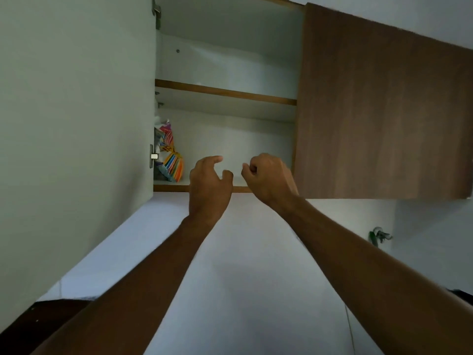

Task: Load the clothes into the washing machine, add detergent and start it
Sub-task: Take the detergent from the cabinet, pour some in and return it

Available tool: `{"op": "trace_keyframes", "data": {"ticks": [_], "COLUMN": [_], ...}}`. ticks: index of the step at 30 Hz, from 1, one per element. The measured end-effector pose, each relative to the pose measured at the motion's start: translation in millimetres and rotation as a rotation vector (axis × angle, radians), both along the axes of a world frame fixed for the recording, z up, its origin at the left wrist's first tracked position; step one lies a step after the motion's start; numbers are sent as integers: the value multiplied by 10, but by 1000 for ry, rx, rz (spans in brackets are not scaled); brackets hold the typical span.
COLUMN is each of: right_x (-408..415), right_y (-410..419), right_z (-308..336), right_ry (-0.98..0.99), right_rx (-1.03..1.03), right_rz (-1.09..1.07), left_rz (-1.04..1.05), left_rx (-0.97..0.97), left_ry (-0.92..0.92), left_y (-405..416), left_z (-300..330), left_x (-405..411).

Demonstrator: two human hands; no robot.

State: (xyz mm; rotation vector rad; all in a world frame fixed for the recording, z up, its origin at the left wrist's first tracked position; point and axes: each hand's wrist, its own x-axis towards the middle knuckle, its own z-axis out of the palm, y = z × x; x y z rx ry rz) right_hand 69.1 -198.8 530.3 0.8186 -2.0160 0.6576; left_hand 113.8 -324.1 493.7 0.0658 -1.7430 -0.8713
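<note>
I look up into an open wall cabinet (pixel 225 93). A colourful striped bag (pixel 170 155), probably detergent, leans in the left corner of the bottom shelf (pixel 171 187). My left hand (pixel 208 185) is raised in front of that shelf's edge, fingers curled apart and empty, a short way right of the bag. My right hand (pixel 268 178) is beside it, fingers curled closed, holding nothing that I can see. No washing machine or clothes are in view.
The cabinet's left door (pixel 76 124) stands swung open, pale inside face toward me. The brown right door (pixel 384 111) is closed. A white wall (pixel 243 265) runs below the cabinet, with a tap fitting (pixel 378 237) at the right.
</note>
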Motion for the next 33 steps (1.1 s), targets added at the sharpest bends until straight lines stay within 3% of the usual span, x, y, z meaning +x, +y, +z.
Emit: {"op": "trace_keyframes", "data": {"ticks": [8,19,25,28,33], "right_x": [-716,-1496,-1690,-1835,-1983], "right_y": [-457,-1512,-2098,-2339,-2582], "right_z": [23,-83,77,62,85], "right_ry": [-48,-282,-505,-713,-874], "right_rx": [2,-24,-36,-70,-58], "right_rz": [100,400,480,529,647], "left_rz": [149,309,444,476,434], "left_rx": [-15,24,11,48,147], "left_ry": [-23,-92,-70,-25,-56], "left_y": [-438,-1290,-1596,-1691,-1789], "left_z": [36,105,167,139,214], "left_x": [-551,-1182,-1448,-1611,-1762]}}
